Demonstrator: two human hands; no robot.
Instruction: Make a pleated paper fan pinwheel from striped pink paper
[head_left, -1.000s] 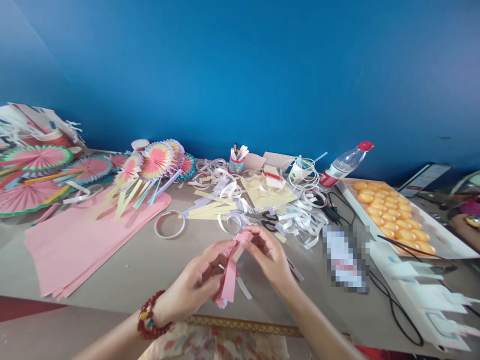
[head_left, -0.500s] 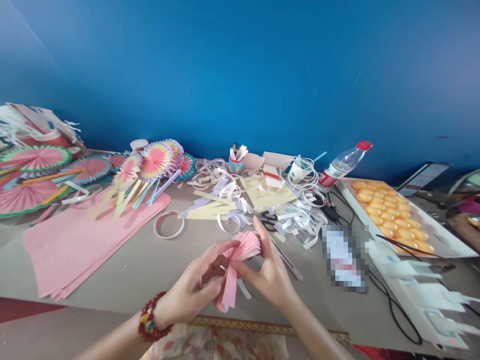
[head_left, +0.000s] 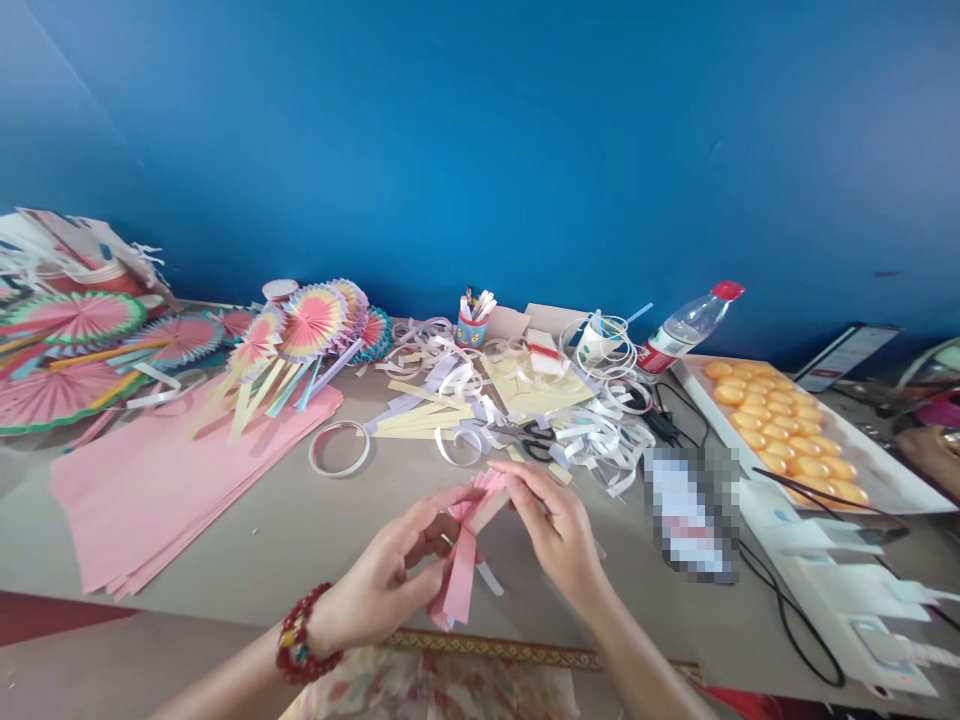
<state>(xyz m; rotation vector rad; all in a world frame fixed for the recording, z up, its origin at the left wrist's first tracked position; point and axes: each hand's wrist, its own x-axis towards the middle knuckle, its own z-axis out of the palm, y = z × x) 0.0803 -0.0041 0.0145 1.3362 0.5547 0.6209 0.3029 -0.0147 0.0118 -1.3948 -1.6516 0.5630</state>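
A pleated pink paper piece (head_left: 459, 577) is held between both hands above the front of the table. My left hand (head_left: 409, 560) is wrapped round its left side, fingers over the middle fold. My right hand (head_left: 551, 525) pinches the upper right end, its fingertips together on the paper. The lower half of the pleats points down toward me; the upper half bends up and right. A thin white strip (head_left: 489, 578) shows just right of the lower half.
Pink sheets (head_left: 187, 470) and finished paper fans (head_left: 313, 320) lie left. A tape roll (head_left: 339, 448), black-handled scissors (head_left: 537, 440) and paper strips lie ahead. A bottle (head_left: 690, 328), an orange-filled tray (head_left: 697, 400) and a power strip (head_left: 825, 590) stand right.
My right hand has shifted from spreading the upper pleats to pinching their upper end, and the pleats now look narrower there. My left hand has barely moved.
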